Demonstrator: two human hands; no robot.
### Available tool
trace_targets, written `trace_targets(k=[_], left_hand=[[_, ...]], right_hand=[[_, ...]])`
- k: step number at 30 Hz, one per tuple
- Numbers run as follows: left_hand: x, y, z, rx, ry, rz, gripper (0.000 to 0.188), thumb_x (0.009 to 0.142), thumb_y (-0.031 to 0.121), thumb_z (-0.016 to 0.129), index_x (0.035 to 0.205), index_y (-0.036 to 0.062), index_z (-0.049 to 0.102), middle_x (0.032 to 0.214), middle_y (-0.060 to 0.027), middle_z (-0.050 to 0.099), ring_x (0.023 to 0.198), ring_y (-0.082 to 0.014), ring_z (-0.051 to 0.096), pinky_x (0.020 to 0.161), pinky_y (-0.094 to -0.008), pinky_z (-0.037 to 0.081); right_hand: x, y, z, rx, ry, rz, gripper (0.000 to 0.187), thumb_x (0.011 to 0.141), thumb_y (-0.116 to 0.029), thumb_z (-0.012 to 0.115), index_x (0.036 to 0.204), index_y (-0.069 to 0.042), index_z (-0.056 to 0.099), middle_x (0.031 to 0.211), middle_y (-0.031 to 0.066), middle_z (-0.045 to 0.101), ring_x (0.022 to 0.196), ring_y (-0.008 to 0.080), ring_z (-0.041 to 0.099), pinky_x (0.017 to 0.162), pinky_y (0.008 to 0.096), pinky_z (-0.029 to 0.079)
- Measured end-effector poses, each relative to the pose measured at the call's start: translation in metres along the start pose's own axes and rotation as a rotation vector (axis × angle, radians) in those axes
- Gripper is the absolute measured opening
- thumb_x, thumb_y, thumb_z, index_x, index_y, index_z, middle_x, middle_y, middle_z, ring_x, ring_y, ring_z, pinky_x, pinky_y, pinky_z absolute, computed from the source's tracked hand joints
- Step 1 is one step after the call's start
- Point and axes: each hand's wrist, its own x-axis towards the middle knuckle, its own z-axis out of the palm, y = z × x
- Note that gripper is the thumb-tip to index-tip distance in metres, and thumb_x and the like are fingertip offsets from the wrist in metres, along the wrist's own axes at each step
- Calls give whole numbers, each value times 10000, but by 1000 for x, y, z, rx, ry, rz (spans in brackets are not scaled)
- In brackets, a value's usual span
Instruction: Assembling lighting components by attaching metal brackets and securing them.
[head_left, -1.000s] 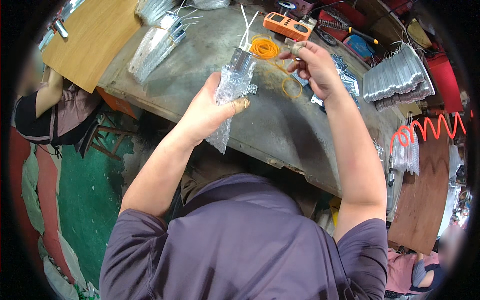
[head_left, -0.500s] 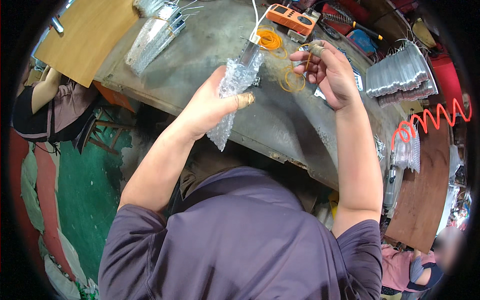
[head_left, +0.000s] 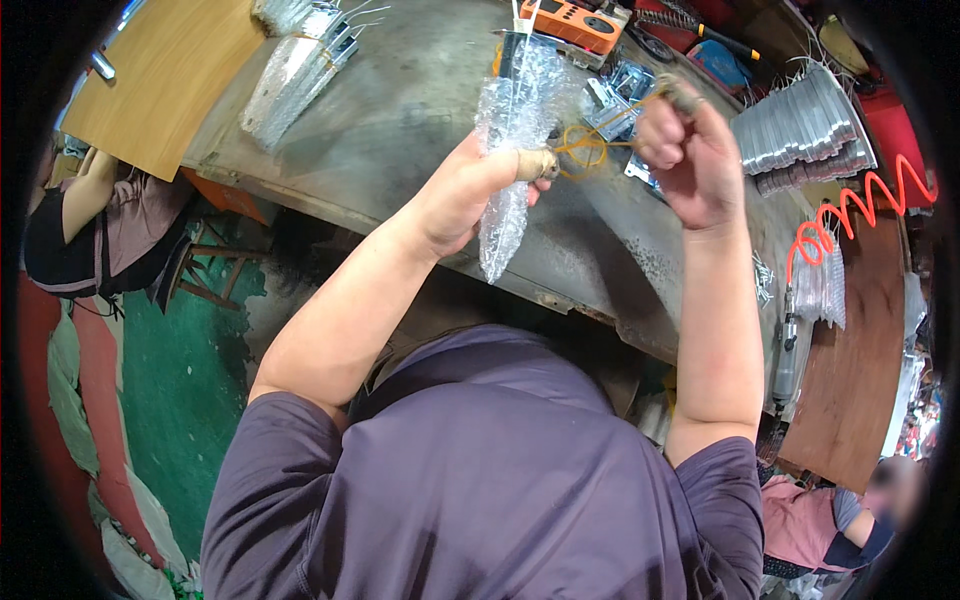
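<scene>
My left hand (head_left: 480,185) is wrapped around a bubble-wrapped piece (head_left: 505,225), its taped thumb pressed across the front. The plastic narrows to a point toward me, and a dark part with white wires shows at its far end. To the right, my right hand (head_left: 690,150) is raised with curled fingers, pinching a yellow rubber band (head_left: 630,143). Thin yellow strands run from it toward the wrapped piece near my left thumb. Yellow loops (head_left: 585,150) show between the hands; whether they all belong to the pinched band I cannot tell.
Wrapped pieces with wires (head_left: 290,80) lie at the table's far left. An orange meter (head_left: 570,25) stands at the back, near blue-and-silver parts (head_left: 615,100). Silver wrapped pieces (head_left: 800,130) are stacked right, above a red coiled hose (head_left: 850,215). Other people are at both sides.
My left hand has carried the wrapped piece right and turned it more upright. My right hand has moved right and closed more, drawing the yellow band out between the hands.
</scene>
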Motion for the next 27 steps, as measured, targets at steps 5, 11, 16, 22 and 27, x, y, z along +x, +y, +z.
trace_targets(k=[5,11,16,22,27], left_hand=[[-4,1,-2,-20,15,3,288,800,202,597,1005,4,556,813,-59,555,704,-116,500,648,-234,407],[-5,6,-1,121,81,46,270,797,184,585,994,2,559,814,-56,556,703,-112,498,640,-235,404],[-11,5,-20,-54,150,-58,264,780,161,607,1003,37,540,828,-36,531,728,-100,490,614,-224,406],[-13,10,-7,-200,-8,32,364,812,210,574,1055,-55,523,885,-126,560,734,-142,497,644,-250,416],[-20,17,5,-212,-23,34,297,805,179,600,1016,-21,539,853,-85,553,735,-128,499,645,-249,424]], right_hand=[[0,-24,-27,146,36,-131,190,933,-133,411,754,-75,438,599,-48,300,522,69,256,515,227,249],[-19,-78,-66,232,202,-423,209,923,-69,379,714,-65,376,618,-28,267,549,86,243,539,243,243],[-62,-131,-105,-126,285,-668,162,901,-63,392,742,-57,421,633,1,378,546,86,326,522,228,299],[-8,25,-27,-1257,223,-424,267,818,-31,560,1082,-69,548,987,49,600,891,213,581,773,327,466],[-4,56,-9,-1541,31,-560,162,769,-72,600,930,-58,614,989,119,590,881,312,579,761,368,483]])
